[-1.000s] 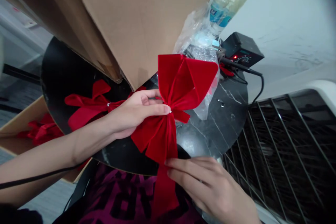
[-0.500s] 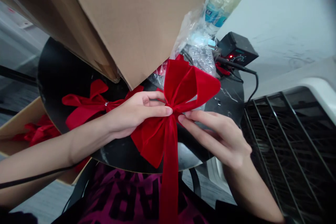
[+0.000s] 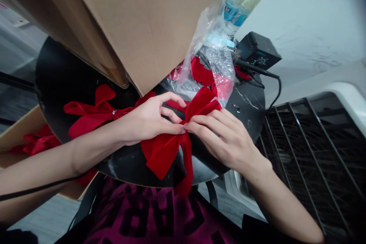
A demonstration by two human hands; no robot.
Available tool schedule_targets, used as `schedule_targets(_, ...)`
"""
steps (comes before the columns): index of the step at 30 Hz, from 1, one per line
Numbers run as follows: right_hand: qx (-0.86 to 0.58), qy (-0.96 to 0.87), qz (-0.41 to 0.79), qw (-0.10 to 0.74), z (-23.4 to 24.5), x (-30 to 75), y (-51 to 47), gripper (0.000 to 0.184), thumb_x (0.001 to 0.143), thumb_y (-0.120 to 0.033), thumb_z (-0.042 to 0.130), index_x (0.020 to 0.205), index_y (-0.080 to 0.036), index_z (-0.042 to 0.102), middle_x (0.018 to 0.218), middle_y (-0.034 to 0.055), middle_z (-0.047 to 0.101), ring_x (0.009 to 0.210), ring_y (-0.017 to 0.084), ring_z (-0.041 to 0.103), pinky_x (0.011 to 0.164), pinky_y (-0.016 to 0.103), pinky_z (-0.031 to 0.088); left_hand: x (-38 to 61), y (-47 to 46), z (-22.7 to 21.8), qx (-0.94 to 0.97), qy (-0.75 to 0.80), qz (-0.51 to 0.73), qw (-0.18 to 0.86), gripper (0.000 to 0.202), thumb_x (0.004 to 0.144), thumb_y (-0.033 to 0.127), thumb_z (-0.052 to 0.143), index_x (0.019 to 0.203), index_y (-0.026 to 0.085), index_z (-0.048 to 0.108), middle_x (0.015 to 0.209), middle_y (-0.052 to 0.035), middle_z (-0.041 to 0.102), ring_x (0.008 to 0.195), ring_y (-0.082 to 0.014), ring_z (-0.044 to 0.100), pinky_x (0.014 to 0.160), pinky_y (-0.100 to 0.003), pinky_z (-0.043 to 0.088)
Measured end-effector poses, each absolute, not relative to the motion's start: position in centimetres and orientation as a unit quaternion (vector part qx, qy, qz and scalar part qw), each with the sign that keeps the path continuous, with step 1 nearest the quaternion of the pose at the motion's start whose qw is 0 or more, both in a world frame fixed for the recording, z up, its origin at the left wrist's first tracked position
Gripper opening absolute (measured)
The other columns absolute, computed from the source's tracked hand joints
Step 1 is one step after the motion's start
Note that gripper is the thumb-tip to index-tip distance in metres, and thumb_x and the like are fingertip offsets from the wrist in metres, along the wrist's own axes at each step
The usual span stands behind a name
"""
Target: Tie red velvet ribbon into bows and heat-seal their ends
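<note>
Both hands meet at the middle of a red velvet bow (image 3: 164, 151), over a round black table (image 3: 126, 167). My left hand (image 3: 156, 118) pinches the bow's centre between thumb and fingers from the left. From the right, my right hand (image 3: 224, 133) closes its fingertips on the same centre, next to the upper loops. A ribbon tail hangs from the centre past the table's front edge. The knot itself is mostly hidden by fingertips. Beside my left wrist lies another red bow (image 3: 91, 114) with a small shiny piece at its middle.
A large cardboard box (image 3: 148, 19) fills the table's back. Behind my hands lies a clear plastic bag (image 3: 200, 65) with red pieces. A bottle (image 3: 243, 0) and a black dial box (image 3: 259, 53) with a cable stand back right. An open carton (image 3: 25, 122) with red bows sits lower left.
My right hand has moved up and left onto the bow's centre. The upper loops have dropped and narrowed, and the hanging tail has drawn up much shorter. My left hand keeps its pinch.
</note>
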State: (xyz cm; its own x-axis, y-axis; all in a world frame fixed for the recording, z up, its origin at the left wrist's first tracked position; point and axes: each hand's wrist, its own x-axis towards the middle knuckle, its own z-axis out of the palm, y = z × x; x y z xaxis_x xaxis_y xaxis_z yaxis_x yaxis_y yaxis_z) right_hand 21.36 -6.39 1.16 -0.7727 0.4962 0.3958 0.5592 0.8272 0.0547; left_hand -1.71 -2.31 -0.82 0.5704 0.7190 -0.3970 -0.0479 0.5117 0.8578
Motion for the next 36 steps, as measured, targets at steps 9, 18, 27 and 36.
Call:
schedule_targets(9,-0.313,-0.936,0.01,0.158,2.1,20.8,-5.8,0.018,0.106,-0.019,0.057,0.114,-0.014,0.073,0.101,0.0085,0.075,0.085,0.018,0.062,0.077,0.035,0.05,-2.0,-2.6,-0.5,0.519,0.385,0.234,0.727,0.058,0.07,0.017,0.093,0.118,0.025,0.06,0.083,0.0011,0.076,0.074,-0.016,0.079,0.069,-0.019,0.061)
schedule_targets(18,-0.376,-0.898,0.165,0.16,3.5,20.7,-5.1,0.012,0.101,-0.021,0.066,0.104,-0.017,0.077,0.096,0.0056,0.077,0.087,0.018,0.07,0.076,0.031,0.054,-1.5,-2.9,0.1,0.532,0.417,0.246,0.695,0.062,0.063,0.017,0.096,0.116,0.023,0.065,0.077,0.0027,0.075,0.073,-0.0179,0.079,0.071,-0.023,0.063)
schedule_targets(27,-0.378,-0.895,0.191,0.143,3.8,20.3,-4.3,0.012,0.098,-0.014,0.067,0.1,-0.019,0.079,0.096,0.0028,0.079,0.088,0.017,0.071,0.079,0.031,0.054,-1.2,-2.8,-0.6,0.508,0.415,0.246,0.713,0.058,0.062,0.016,0.097,0.112,0.022,0.068,0.08,0.0005,0.077,0.073,-0.0169,0.079,0.071,-0.021,0.061)
schedule_targets(36,-0.374,-0.908,0.028,0.189,4.1,22.0,-6.6,0.014,0.1,-0.022,0.068,0.11,-0.014,0.074,0.103,0.0106,0.074,0.096,0.025,0.063,0.087,0.041,0.053,-1.4,-2.6,-1.1,0.441,0.402,0.325,0.733,0.053,0.063,0.011,0.096,0.107,0.022,0.069,0.078,0.0013,0.079,0.072,-0.0142,0.079,0.073,-0.018,0.063)
